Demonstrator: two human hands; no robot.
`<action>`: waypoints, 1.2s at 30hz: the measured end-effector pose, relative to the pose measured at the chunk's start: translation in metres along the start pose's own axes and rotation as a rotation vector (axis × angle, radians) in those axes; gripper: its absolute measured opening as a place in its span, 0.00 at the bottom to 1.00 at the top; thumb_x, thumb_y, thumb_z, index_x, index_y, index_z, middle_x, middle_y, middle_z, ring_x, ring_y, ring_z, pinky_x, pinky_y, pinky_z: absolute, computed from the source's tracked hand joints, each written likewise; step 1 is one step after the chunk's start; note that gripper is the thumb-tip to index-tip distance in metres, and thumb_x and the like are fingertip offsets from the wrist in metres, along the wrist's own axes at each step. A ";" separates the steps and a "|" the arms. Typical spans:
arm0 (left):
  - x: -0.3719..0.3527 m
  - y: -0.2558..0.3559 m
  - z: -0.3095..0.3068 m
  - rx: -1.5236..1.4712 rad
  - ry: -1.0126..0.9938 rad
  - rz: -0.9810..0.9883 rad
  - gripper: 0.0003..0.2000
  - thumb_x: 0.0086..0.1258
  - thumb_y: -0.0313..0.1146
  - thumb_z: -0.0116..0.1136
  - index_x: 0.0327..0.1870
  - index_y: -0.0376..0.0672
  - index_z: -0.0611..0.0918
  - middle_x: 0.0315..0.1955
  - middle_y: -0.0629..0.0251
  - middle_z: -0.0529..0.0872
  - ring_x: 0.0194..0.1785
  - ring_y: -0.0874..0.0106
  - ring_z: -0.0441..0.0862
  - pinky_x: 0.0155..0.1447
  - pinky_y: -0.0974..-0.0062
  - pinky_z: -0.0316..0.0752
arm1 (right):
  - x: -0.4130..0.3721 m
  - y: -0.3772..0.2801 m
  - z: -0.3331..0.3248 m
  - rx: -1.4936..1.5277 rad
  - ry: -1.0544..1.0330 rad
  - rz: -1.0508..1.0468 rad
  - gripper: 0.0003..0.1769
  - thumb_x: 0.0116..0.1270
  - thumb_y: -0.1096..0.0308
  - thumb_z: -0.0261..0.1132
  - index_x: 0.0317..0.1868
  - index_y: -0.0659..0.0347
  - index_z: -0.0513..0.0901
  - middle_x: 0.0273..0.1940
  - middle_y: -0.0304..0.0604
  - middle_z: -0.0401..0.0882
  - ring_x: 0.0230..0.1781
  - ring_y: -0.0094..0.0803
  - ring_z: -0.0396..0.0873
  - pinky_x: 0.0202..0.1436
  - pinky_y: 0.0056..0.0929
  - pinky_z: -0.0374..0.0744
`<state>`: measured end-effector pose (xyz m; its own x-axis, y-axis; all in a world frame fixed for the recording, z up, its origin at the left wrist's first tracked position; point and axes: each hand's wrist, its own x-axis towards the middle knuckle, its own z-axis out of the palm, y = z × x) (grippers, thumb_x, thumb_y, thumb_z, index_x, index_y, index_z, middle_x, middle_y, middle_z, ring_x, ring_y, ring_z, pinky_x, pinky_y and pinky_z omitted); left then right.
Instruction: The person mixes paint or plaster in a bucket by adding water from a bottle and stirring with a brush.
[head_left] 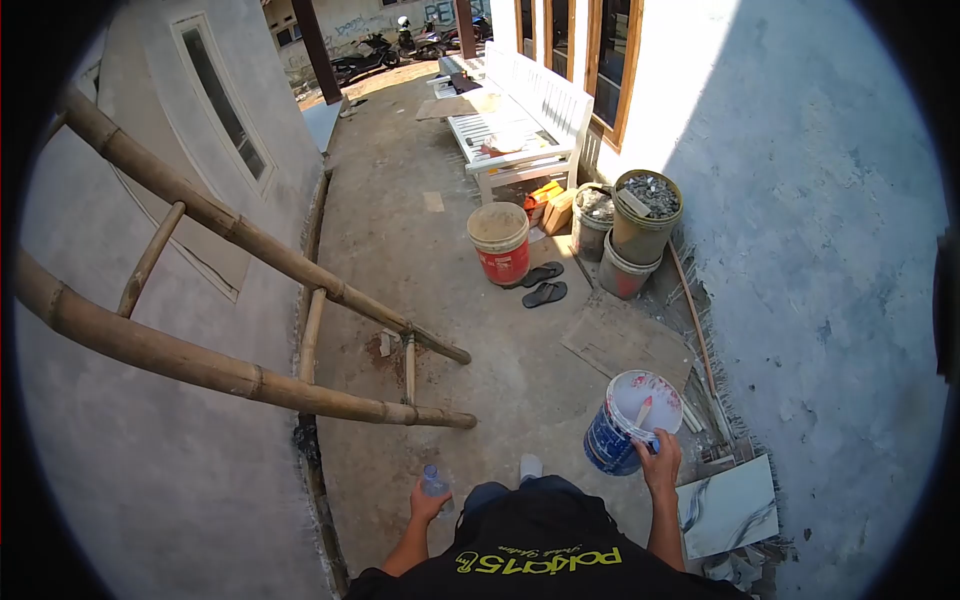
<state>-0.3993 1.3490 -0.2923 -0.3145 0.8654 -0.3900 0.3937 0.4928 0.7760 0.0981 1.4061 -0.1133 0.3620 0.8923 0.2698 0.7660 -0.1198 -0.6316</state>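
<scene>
In the head view my left hand (426,502) is closed round a clear plastic bottle (434,482) with a bluish cap, in front of my left thigh. To the other side, my right hand (660,465) grips the near rim of a blue paint bucket (607,445). The bucket's inside is whitish with red smears round the upper wall. A paintbrush (644,408) leans inside it, with a reddish tip showing. My shirt hides part of my legs; one pale foot shows between them.
A bamboo ladder (250,383) leans in from the left. Ahead stand a red and white bucket (502,260), black sandals (545,294), rubble-filled buckets (648,215) and a white bench (535,95). A marbled tile (728,508) lies by the right wall, near a long thin pole (690,300).
</scene>
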 end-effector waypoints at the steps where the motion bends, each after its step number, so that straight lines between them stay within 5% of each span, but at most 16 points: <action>1: 0.014 0.004 -0.002 0.027 0.026 -0.047 0.39 0.41 0.38 0.83 0.58 0.37 0.78 0.52 0.51 0.85 0.56 0.58 0.83 0.59 0.62 0.78 | 0.024 -0.003 0.014 0.018 -0.008 0.011 0.24 0.53 0.64 0.79 0.46 0.67 0.81 0.38 0.53 0.79 0.39 0.50 0.80 0.43 0.42 0.77; 9: 0.053 0.015 0.011 0.160 0.088 -0.361 0.34 0.43 0.37 0.82 0.54 0.36 0.80 0.49 0.51 0.86 0.53 0.57 0.84 0.57 0.60 0.77 | 0.219 -0.054 0.125 0.080 -0.090 -0.055 0.22 0.54 0.66 0.79 0.45 0.67 0.82 0.38 0.50 0.81 0.37 0.42 0.82 0.41 0.37 0.79; 12: 0.106 0.018 0.016 0.142 0.082 -0.282 0.27 0.50 0.35 0.78 0.53 0.37 0.81 0.45 0.54 0.88 0.51 0.60 0.85 0.57 0.64 0.77 | 0.282 -0.084 0.171 0.123 -0.113 -0.065 0.22 0.55 0.66 0.79 0.46 0.68 0.82 0.38 0.50 0.81 0.37 0.41 0.83 0.41 0.35 0.80; 20: 0.346 0.112 0.013 -0.165 0.088 -0.215 0.27 0.51 0.33 0.77 0.53 0.36 0.80 0.45 0.56 0.87 0.49 0.63 0.85 0.57 0.65 0.78 | 0.439 -0.142 0.295 0.077 -0.187 -0.097 0.21 0.55 0.65 0.79 0.45 0.66 0.82 0.37 0.51 0.81 0.38 0.45 0.82 0.41 0.39 0.79; 22: 0.399 0.191 -0.002 -0.141 0.144 -0.224 0.30 0.48 0.33 0.79 0.54 0.36 0.80 0.46 0.56 0.86 0.49 0.63 0.85 0.56 0.66 0.78 | 0.463 -0.152 0.323 0.072 -0.195 -0.115 0.21 0.55 0.65 0.79 0.45 0.64 0.82 0.37 0.52 0.80 0.37 0.48 0.81 0.41 0.42 0.78; 27: 0.556 0.268 -0.031 -0.081 0.145 -0.064 0.31 0.47 0.34 0.79 0.54 0.37 0.79 0.46 0.57 0.86 0.47 0.61 0.85 0.54 0.64 0.78 | 0.551 -0.191 0.407 0.045 -0.193 -0.207 0.22 0.54 0.64 0.79 0.46 0.63 0.82 0.38 0.52 0.81 0.39 0.49 0.81 0.42 0.43 0.78; 36: 0.742 0.301 -0.083 -0.231 0.209 -0.109 0.30 0.49 0.33 0.79 0.55 0.36 0.79 0.47 0.58 0.86 0.49 0.62 0.84 0.55 0.63 0.78 | 0.723 -0.276 0.589 0.076 -0.333 -0.180 0.19 0.57 0.64 0.76 0.47 0.62 0.82 0.40 0.51 0.81 0.43 0.51 0.81 0.47 0.45 0.78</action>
<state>-0.5860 2.1314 -0.3069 -0.5241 0.7594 -0.3855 0.1491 0.5275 0.8364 -0.1642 2.3409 -0.1719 0.0233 0.9901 0.1383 0.7554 0.0732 -0.6511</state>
